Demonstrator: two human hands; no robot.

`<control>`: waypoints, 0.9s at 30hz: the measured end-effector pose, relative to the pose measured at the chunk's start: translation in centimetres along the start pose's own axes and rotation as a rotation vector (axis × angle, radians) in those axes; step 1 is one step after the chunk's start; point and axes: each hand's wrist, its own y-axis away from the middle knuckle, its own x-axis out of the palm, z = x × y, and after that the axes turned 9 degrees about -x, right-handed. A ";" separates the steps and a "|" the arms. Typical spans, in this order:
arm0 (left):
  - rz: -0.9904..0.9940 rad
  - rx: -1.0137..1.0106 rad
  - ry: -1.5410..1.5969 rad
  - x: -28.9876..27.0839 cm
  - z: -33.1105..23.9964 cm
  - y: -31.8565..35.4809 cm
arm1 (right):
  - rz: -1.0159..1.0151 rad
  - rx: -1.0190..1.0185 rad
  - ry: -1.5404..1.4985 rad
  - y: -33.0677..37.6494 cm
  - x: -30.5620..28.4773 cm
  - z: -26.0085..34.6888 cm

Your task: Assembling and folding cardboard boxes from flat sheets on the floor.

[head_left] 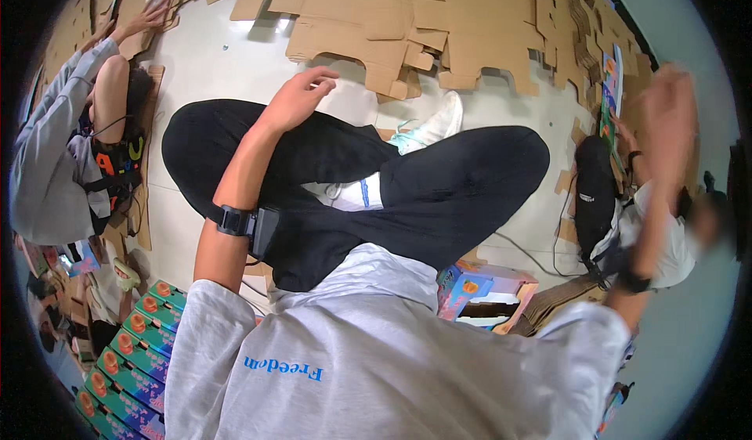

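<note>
Left hand [301,95] hovered empty, grip apart, above flat cardboard sheets [407,25] on floor. Right hand [670,115] raised, blurred; grip state unreadable.

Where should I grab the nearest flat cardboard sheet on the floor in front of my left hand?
Take the flat cardboard sheet by its near edge, probably at the notched flap corner closest to the left hand. It lies flat on the floor, so slide fingers under that free edge from your side; the far edges are overlapped by other sheets.
</note>
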 end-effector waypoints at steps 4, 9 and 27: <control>0.017 -0.025 -0.032 0.3 -0.2 0.1 | 0.039 0.566 0.466 18.5 11.2 -14.7; 0.036 -0.080 -0.055 0.5 0.1 -0.9 | 0.675 0.838 0.314 50.8 24.2 -11.7; 0.088 -0.051 -0.235 1.4 -1.0 0.0 | -0.077 0.860 0.045 41.2 11.0 -17.0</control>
